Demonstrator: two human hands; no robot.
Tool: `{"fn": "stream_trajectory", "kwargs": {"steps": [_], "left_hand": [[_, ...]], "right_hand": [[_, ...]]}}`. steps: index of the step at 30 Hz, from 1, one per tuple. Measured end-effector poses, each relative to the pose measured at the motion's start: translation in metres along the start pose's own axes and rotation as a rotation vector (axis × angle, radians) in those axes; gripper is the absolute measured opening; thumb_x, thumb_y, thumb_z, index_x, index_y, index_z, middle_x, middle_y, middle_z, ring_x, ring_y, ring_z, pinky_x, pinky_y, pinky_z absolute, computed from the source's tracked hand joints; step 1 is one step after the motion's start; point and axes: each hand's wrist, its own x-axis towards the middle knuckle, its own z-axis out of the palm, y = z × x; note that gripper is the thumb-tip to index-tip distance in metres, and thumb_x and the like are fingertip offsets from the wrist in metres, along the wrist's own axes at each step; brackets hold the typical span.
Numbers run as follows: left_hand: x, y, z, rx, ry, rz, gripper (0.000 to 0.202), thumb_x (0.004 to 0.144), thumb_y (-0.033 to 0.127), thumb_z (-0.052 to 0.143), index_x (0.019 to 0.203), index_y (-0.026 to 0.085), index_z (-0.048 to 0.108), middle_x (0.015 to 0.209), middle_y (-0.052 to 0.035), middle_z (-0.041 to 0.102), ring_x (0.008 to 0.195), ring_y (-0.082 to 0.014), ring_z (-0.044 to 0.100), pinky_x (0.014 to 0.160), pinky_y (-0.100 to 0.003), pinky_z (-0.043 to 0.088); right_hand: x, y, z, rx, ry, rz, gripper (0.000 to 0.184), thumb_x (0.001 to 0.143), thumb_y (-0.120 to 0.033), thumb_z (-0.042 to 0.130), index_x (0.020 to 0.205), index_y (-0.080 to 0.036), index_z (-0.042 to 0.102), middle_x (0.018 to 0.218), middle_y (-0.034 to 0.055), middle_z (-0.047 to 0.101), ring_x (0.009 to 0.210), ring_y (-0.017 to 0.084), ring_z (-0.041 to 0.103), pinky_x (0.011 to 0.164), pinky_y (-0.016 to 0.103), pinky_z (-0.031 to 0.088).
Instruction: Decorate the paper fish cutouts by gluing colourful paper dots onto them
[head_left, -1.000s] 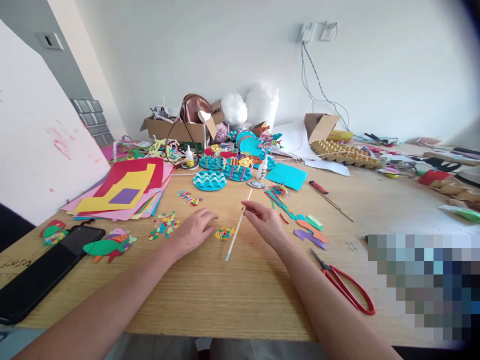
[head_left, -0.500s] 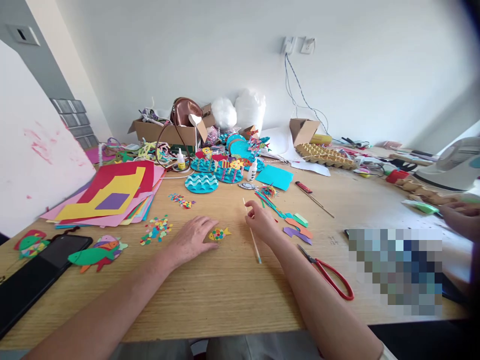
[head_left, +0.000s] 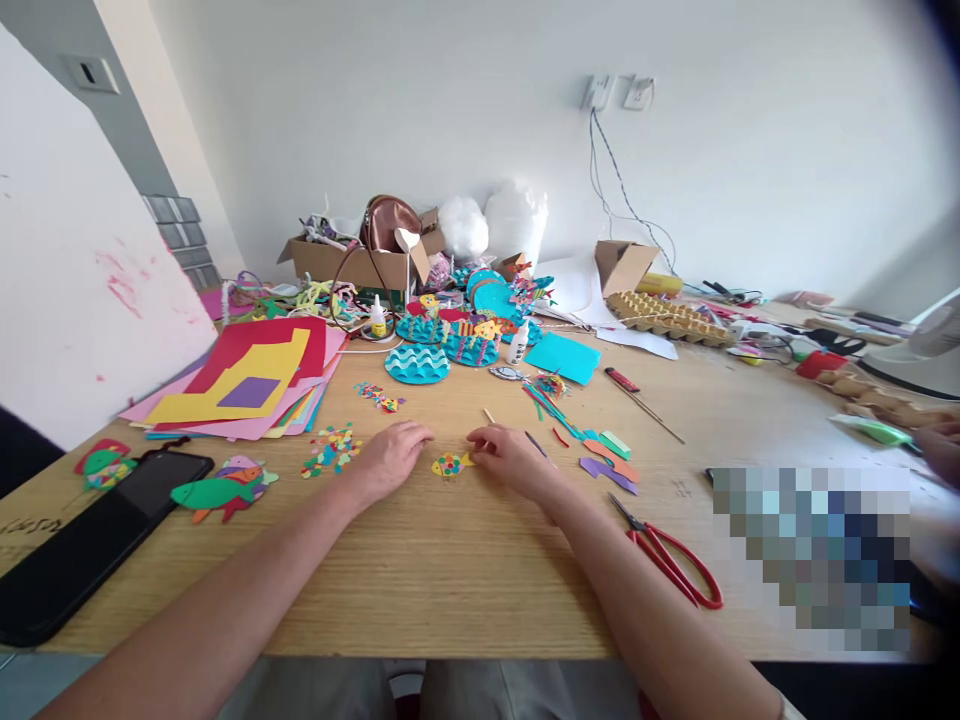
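A small yellow paper fish (head_left: 450, 465) with coloured dots lies on the table between my hands. My right hand (head_left: 514, 460) has its thumb and fingertips pinched at the fish's tail. On the other side, my left hand (head_left: 390, 458) rests on the table just left of the fish, fingers loosely bent, with nothing seen in it. A thin pale stick (head_left: 489, 416) pokes out beyond my right hand, which hides the rest of it. Coloured paper dots (head_left: 331, 450) are scattered left of my left hand. Red-handled scissors (head_left: 667, 555) lie to the right of my right forearm.
Stacked coloured paper (head_left: 247, 380), a black phone (head_left: 112, 540) and paper fish (head_left: 221, 487) are at left. Behind stand blue wavy crafts (head_left: 417, 365) and a glue bottle (head_left: 517, 344). Paper scraps (head_left: 607, 465) lie at right, with another person's hand (head_left: 941, 445) at the far edge.
My right hand has let go of the pale stick and come left and down to the fish's tail. My left hand's fingers have drawn in. The view has shifted slightly left.
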Motion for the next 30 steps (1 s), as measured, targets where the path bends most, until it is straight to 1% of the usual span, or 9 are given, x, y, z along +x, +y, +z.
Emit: {"fn": "stream_trajectory", "kwargs": {"steps": [2,4,6,10,15,22,26,30], "left_hand": [[-0.001,0.003,0.001,0.013,-0.003,0.01,0.024,0.083,0.006,0.041,0.096,0.013,0.06,0.091,-0.0071,0.063,0.087,-0.0174,0.057,0.081,-0.029,0.045],[-0.001,0.007,0.002,0.024,-0.021,0.016,0.025,0.083,0.005,0.041,0.097,0.013,0.06,0.091,-0.0068,0.063,0.088,-0.0169,0.057,0.081,-0.028,0.045],[-0.001,0.011,0.002,0.036,-0.04,0.021,0.026,0.082,0.005,0.041,0.097,0.014,0.06,0.092,-0.0062,0.063,0.088,-0.0164,0.057,0.081,-0.027,0.044],[-0.001,0.014,0.002,0.055,-0.065,0.016,0.026,0.083,0.007,0.04,0.095,0.015,0.061,0.09,-0.006,0.063,0.087,-0.0168,0.057,0.08,-0.027,0.044],[-0.001,0.015,0.001,0.053,-0.082,0.013,0.026,0.083,0.008,0.039,0.094,0.015,0.062,0.087,-0.006,0.063,0.084,-0.0174,0.058,0.077,-0.028,0.045],[0.001,0.016,0.001,0.026,-0.066,-0.012,0.027,0.083,0.006,0.039,0.096,0.015,0.062,0.09,-0.0062,0.063,0.088,-0.0172,0.058,0.08,-0.028,0.045],[0.001,0.015,0.002,-0.002,-0.054,-0.024,0.026,0.083,0.007,0.04,0.095,0.013,0.062,0.09,-0.0073,0.063,0.087,-0.0174,0.058,0.08,-0.028,0.045],[0.001,0.014,0.004,-0.046,-0.041,-0.031,0.027,0.084,0.007,0.041,0.098,0.014,0.062,0.094,-0.0066,0.063,0.089,-0.016,0.058,0.082,-0.028,0.045]], "right_hand": [[0.001,-0.003,0.001,-0.01,-0.037,-0.056,0.028,0.074,-0.011,0.05,0.099,-0.016,0.062,0.089,0.0045,0.064,0.076,0.012,0.056,0.068,0.02,0.039],[0.003,-0.005,0.001,-0.048,-0.083,-0.101,0.026,0.073,-0.009,0.049,0.094,-0.016,0.063,0.088,0.0053,0.063,0.076,0.013,0.056,0.069,0.022,0.039],[0.006,-0.006,0.0,-0.089,-0.131,-0.104,0.023,0.072,-0.008,0.05,0.089,-0.016,0.063,0.087,0.0054,0.061,0.077,0.013,0.055,0.07,0.023,0.038],[0.013,-0.007,-0.002,-0.122,-0.186,-0.083,0.02,0.071,-0.009,0.049,0.086,-0.016,0.062,0.081,0.0047,0.061,0.075,0.015,0.054,0.066,0.024,0.037],[0.017,-0.009,-0.004,-0.129,-0.214,-0.073,0.016,0.069,-0.009,0.049,0.078,-0.016,0.061,0.078,0.0042,0.06,0.073,0.015,0.052,0.063,0.023,0.034],[0.015,-0.016,-0.012,-0.095,-0.242,0.019,0.012,0.065,-0.01,0.05,0.071,-0.016,0.059,0.07,0.0014,0.059,0.065,0.013,0.051,0.054,0.021,0.031],[0.014,-0.016,-0.012,-0.062,-0.245,0.039,0.013,0.065,-0.01,0.05,0.071,-0.016,0.06,0.068,0.0003,0.059,0.063,0.012,0.051,0.053,0.021,0.031],[0.014,-0.012,-0.011,-0.043,-0.228,0.049,0.013,0.066,-0.01,0.049,0.072,-0.015,0.059,0.067,-0.0005,0.059,0.061,0.011,0.05,0.052,0.02,0.031]]}}
